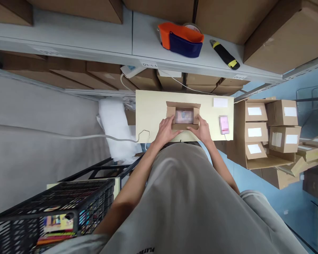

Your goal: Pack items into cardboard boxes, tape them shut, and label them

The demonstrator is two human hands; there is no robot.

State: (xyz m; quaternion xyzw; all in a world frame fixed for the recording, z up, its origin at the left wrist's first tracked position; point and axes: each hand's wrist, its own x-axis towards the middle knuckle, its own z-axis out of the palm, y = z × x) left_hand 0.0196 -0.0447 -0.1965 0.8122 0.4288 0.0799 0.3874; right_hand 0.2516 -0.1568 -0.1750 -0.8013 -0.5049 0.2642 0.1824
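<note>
A small cardboard box (181,127) lies on the pale yellow table (151,106), its top flaps folded out. Inside it shows a flat pinkish, wrapped-looking item (184,116), too blurred to name. My left hand (165,131) grips the box's left side, fingers at the side flap and thumb along the near edge. On the opposite side, my right hand (202,129) holds the box in the same way, its thumb pointing inward. Right of the box are a white label sheet (220,102) and a pink-screened phone (224,125) with a cable.
An orange and blue tape dispenser (181,39) and a black-yellow utility knife (224,54) lie on the shelf above. Labelled cartons (255,132) fill a large box at right. White packing foam (115,123) hangs at left, above a black crate (92,201) of colourful items.
</note>
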